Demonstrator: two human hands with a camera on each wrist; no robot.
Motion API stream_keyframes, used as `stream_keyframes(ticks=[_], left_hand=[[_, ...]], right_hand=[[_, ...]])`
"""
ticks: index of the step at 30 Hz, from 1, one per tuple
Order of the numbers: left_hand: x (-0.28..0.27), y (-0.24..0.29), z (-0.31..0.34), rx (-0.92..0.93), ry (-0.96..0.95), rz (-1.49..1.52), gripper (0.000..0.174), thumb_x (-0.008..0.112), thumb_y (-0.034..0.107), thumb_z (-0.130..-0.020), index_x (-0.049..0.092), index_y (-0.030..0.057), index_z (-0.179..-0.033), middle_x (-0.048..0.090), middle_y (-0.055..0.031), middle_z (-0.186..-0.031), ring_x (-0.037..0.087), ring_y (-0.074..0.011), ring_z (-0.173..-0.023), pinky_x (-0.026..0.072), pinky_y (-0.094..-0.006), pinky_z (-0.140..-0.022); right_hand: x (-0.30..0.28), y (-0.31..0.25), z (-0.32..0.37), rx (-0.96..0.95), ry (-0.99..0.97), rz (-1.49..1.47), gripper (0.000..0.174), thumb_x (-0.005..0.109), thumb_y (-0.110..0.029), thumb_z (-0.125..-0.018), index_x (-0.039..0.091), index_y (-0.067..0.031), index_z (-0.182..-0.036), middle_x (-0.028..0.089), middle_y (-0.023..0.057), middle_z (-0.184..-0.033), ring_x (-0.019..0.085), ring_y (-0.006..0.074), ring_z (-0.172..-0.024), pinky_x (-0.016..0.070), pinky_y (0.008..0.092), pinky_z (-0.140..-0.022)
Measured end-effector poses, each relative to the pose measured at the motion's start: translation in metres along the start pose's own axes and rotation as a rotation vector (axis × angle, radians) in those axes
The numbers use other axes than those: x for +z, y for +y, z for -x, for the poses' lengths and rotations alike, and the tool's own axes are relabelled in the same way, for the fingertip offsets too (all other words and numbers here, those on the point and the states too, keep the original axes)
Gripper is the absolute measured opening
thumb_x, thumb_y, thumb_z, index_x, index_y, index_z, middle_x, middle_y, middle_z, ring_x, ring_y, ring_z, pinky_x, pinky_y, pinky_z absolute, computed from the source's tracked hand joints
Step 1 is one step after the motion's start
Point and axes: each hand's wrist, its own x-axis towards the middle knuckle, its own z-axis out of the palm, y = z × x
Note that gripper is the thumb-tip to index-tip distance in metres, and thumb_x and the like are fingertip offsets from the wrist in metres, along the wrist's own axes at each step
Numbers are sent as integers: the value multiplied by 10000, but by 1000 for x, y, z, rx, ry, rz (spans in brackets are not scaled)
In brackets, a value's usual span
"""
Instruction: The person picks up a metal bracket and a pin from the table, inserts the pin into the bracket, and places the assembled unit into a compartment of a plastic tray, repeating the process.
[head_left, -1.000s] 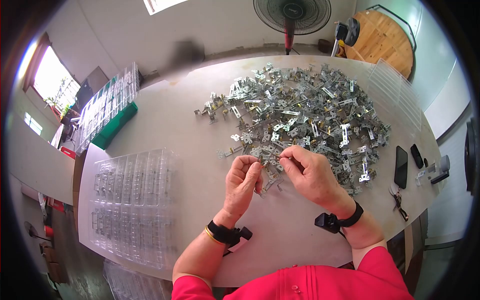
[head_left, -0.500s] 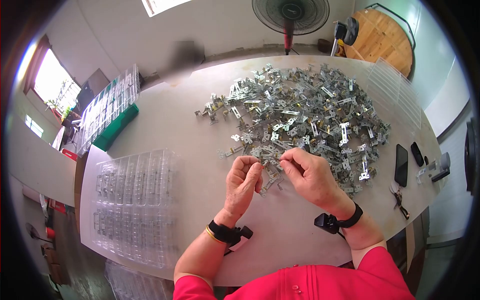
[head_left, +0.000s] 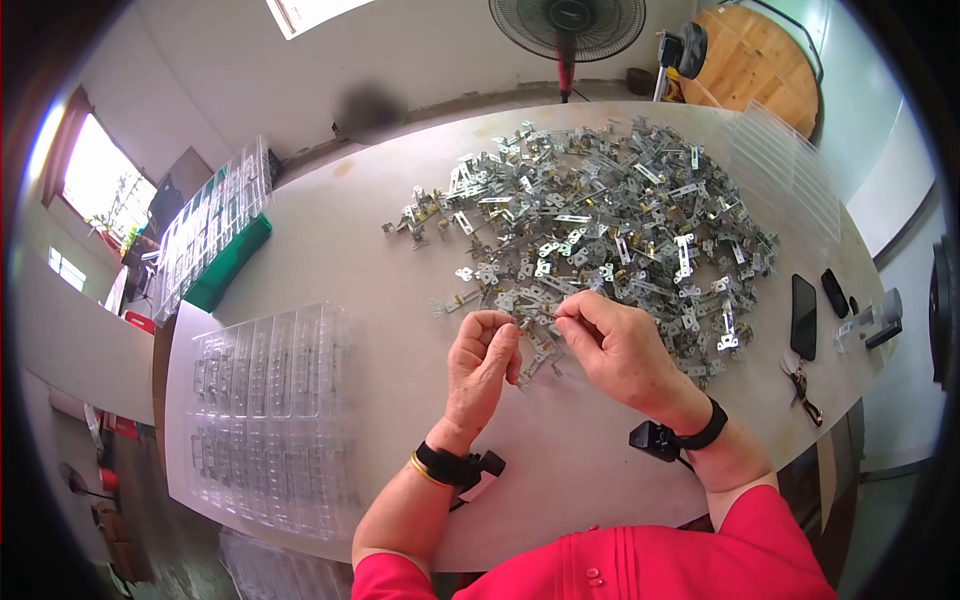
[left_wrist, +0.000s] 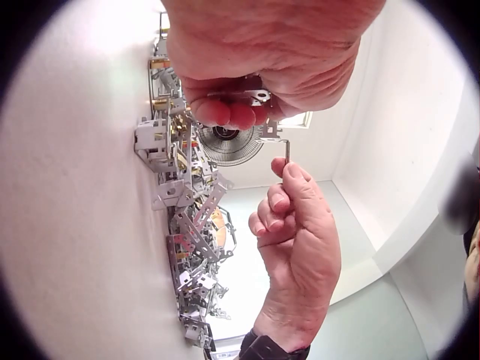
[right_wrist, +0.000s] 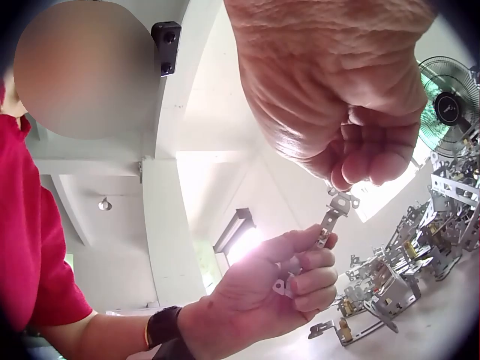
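In the head view my left hand (head_left: pixel 478 370) and right hand (head_left: pixel 625 355) face each other at the near edge of a pile of metal parts (head_left: pixel 600 220). Curled fingers of the left hand (right_wrist: pixel 259 296) grip a silvery metal bracket (right_wrist: pixel 330 221), whose holed end sticks up past the thumb. Between thumb and forefinger, the right hand (left_wrist: pixel 300 240) pinches a thin bent metal piece (left_wrist: pixel 288 149) that reaches up to the bracket's end (left_wrist: pixel 270 130); whether they touch, I cannot tell.
Clear plastic trays (head_left: pixel 270 400) lie at the table's left, with a green case (head_left: pixel 232 262) behind. A phone (head_left: pixel 803 316), a small black object (head_left: pixel 834 293) and cutters (head_left: pixel 801 389) lie at the right. A clear tray (head_left: pixel 785 170) is at the far right.
Both hands keep almost the same pose and place. The head view has shifted slightly, and the thin piece between the fingertips is harder to see in it than a second ago.
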Motion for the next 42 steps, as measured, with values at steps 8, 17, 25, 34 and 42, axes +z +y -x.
stream_keyframes(ticks=[8,17,25,34,42], left_hand=[[4,-1,2,22,-23,-21,155,586,140,-1040,544,5,-1106,588,-23,-868,516,-64,-620,434,-214,-531],[3,-2,4,-12,-63,-63,151,597,116,-1033,551,4,-1122,601,-22,-929,521,-56,-655,430,-207,-548],[1,-6,5,12,-102,-132,146,604,106,-1029,557,12,-1132,612,-16,-923,509,-46,-662,424,-193,-564],[5,-9,7,89,-124,-274,141,640,77,-1007,563,23,-1113,577,44,-848,488,-17,-698,410,-186,-612],[7,-5,8,178,-229,-492,139,659,63,-991,567,24,-1087,563,54,-831,478,-12,-686,397,-185,-602]], right_hand=[[-4,-3,0,119,-69,-20,154,645,-112,-962,589,-36,-1084,649,155,-728,651,336,-646,475,407,-573],[-4,6,-2,215,-188,-254,227,623,-142,-992,574,-6,-1167,641,101,-682,620,184,-603,481,333,-585],[-10,6,-4,409,-309,-442,196,615,-177,-1017,621,-12,-1122,631,-3,-745,580,63,-645,465,251,-583],[-9,12,-1,423,-266,-335,171,645,-205,-989,661,-36,-1012,653,38,-701,621,112,-630,469,287,-565],[-6,14,1,23,-82,42,102,663,-167,-962,663,-69,-989,623,104,-821,614,235,-702,494,348,-653]])
